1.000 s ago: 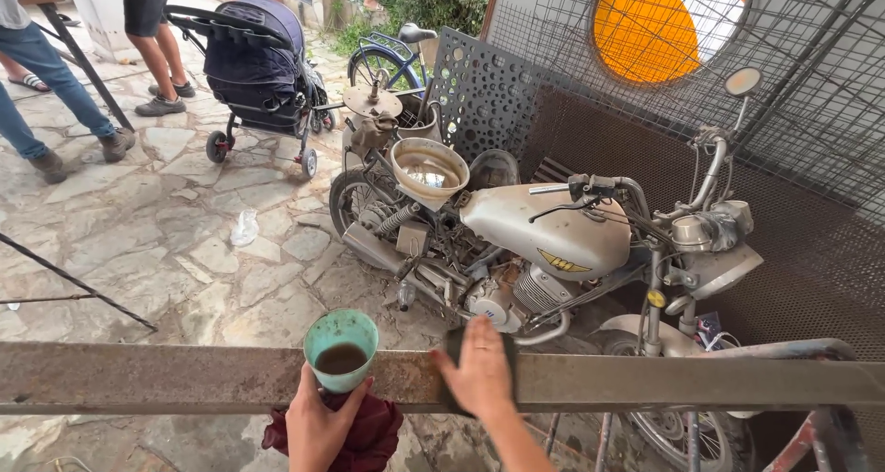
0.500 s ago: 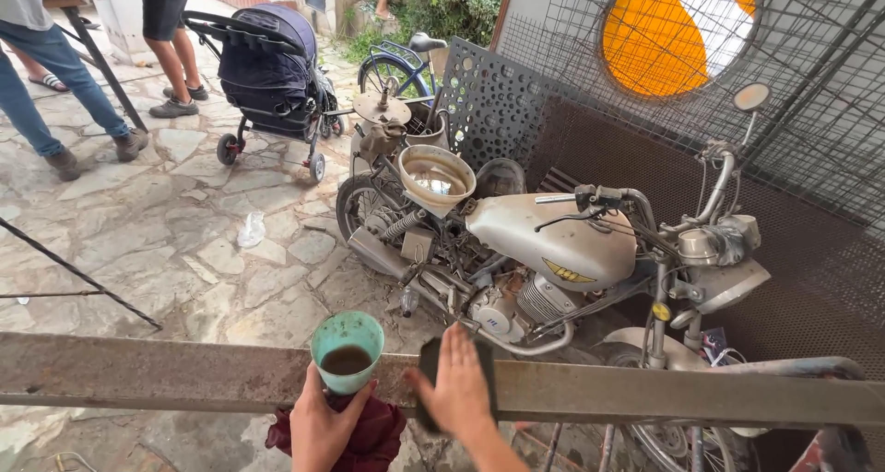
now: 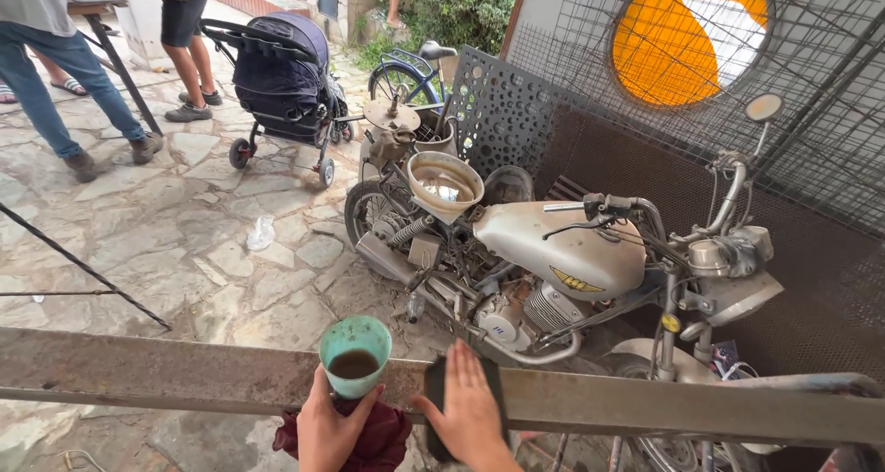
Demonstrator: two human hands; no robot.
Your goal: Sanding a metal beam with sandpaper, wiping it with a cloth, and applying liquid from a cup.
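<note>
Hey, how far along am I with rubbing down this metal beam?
Done: the beam right of your hands looks greyer, possibly already rubbed. In hand: your right hand presses a dark pad flat on it; your left hand holds a teal cup of dark liquid and a red cloth. Left: the stretch to the left looks rusty brown.

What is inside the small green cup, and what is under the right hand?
The small green plastic cup holds a dark brown liquid; its depth cannot be seen. The right hand presses a dark flat pad on the rusty metal beam; the hand covers most of it.
</note>
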